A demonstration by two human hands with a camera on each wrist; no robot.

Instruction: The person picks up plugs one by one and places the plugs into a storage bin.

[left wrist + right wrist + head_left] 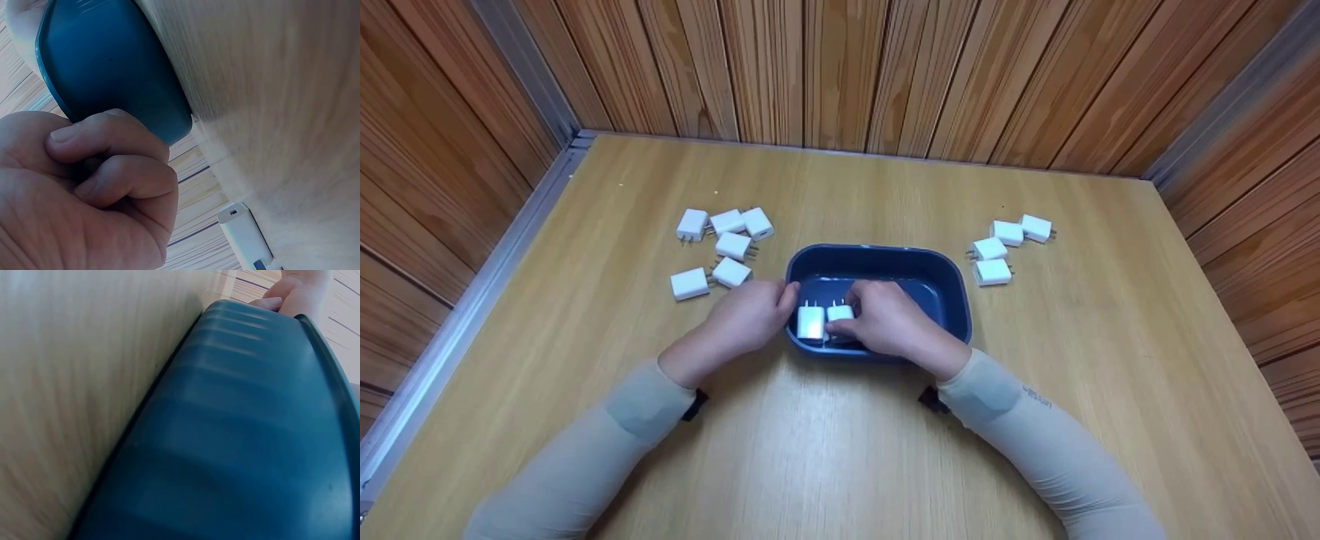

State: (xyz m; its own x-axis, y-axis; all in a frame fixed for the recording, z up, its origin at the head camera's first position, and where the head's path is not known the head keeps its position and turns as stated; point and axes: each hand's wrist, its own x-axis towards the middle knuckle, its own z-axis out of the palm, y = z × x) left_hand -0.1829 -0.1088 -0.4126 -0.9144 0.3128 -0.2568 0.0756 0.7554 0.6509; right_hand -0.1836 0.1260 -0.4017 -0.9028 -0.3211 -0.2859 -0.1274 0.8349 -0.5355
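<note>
Right hand (890,319): grip is pinching a white charger (838,313) inside the blue bin (889,264), beside a second charger (810,324). Left hand (751,311): grip is holding the rim (870,247). Tight spacing is risking the second charger being knocked askew.

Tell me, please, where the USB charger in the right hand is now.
In the head view, that white USB charger is inside the blue bin, in its near left part, pinched by the right hand, just right of another charger.
</note>
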